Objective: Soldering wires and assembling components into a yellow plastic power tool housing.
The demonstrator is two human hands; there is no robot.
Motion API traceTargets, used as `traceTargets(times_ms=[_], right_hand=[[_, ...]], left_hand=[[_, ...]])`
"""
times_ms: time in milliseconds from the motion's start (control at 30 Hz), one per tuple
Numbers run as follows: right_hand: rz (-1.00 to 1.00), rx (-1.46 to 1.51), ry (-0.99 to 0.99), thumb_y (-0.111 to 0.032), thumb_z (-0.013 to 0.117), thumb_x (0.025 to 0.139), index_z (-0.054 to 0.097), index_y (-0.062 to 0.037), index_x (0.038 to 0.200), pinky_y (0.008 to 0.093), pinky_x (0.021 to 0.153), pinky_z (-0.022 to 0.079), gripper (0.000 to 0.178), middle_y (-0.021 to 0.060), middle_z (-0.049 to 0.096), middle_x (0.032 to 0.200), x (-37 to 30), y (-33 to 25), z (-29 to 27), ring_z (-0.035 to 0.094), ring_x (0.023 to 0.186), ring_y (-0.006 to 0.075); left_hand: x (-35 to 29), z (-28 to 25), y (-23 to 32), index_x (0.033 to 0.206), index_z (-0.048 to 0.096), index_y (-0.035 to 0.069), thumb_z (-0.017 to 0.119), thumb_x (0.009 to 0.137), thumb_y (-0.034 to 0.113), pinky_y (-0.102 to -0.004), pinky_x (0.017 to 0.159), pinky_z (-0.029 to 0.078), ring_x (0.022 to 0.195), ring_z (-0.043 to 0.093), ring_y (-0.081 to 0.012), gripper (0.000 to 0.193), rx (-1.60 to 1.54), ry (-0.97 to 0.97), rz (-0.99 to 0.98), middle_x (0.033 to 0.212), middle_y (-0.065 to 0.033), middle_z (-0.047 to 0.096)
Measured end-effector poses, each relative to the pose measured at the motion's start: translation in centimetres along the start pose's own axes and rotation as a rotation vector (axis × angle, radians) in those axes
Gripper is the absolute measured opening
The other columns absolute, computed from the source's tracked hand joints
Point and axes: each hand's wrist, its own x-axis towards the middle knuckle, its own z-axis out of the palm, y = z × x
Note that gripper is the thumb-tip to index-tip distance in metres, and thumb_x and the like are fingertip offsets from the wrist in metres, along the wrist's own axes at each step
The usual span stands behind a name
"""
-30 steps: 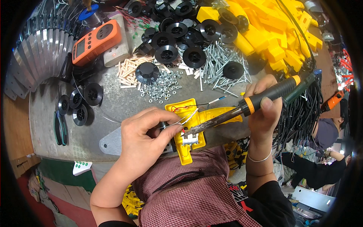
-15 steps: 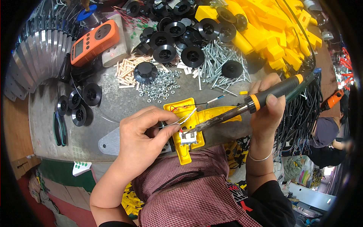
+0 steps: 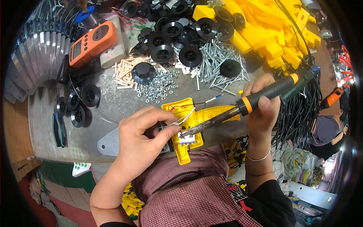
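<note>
My right hand (image 3: pixel 261 108) grips a soldering iron (image 3: pixel 264 92) by its black handle with orange rings. The iron's dark tip reaches down-left to a terminal on a small white and metal switch (image 3: pixel 187 140). This switch sits in an open yellow plastic housing (image 3: pixel 183 157) with red, black and white wires in it. Thumb and forefinger of my left hand (image 3: pixel 141 134) are pinched together over the housing's left side, on a thin silvery solder wire (image 3: pixel 107 118) that runs in from the left. The pinching fingers partly hide the joint and the wire ends.
Beyond the housing lie nuts (image 3: pixel 157 87), screws (image 3: pixel 215 62), black round knobs (image 3: pixel 162 53) and yellow housings (image 3: pixel 261 30). Pliers (image 3: pixel 59 130), an orange meter (image 3: pixel 92 43) and a solder spool (image 3: pixel 86 17) are on the left. Black cables (image 3: pixel 297 117) hang at right.
The soldering iron in my right hand has shifted slightly left and down, its tip now lower at the switch's left terminal. My left hand keeps nearly the same place.
</note>
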Motion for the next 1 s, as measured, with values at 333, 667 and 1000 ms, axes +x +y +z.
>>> traceTargets(times_ms=[333,667,1000], right_hand=[[-0.054,0.026,-0.047,-0.040,0.072,0.079,0.047,-0.0036,0.094,0.0221,0.062,0.044,0.047,0.0066,0.056,0.075,0.0,0.0,0.5,0.053,0.067,0.0114],[-0.080,0.046,-0.139,-0.038,0.074,0.078,0.044,-0.0061,0.094,0.0230,0.059,0.042,0.046,0.0103,0.056,0.072,0.1,-0.3,1.0,0.051,0.064,0.0132],[-0.072,0.070,-0.135,-0.033,0.068,0.078,0.044,-0.0058,0.093,0.0248,0.062,0.042,0.039,0.0118,0.056,0.073,0.5,0.4,0.2,0.051,0.065,0.0153]], left_hand=[[-0.1,0.5,-0.1,0.083,0.068,0.002,0.078,0.072,0.003,-0.0204,0.057,0.038,0.065,0.051,-0.0058,0.015,-0.030,0.035,-0.008,0.078,-0.0005,0.062],[-0.1,0.2,-0.2,0.087,0.067,0.001,0.074,0.073,-0.001,-0.0206,0.061,0.041,0.069,0.052,-0.0061,0.016,-0.053,-0.005,-0.044,0.081,-0.0011,0.063],[-0.1,0.3,-0.6,0.087,0.068,0.002,0.074,0.073,-0.002,-0.0186,0.057,0.038,0.065,0.049,-0.0029,0.016,-0.107,-0.005,-0.033,0.080,0.0007,0.063]])
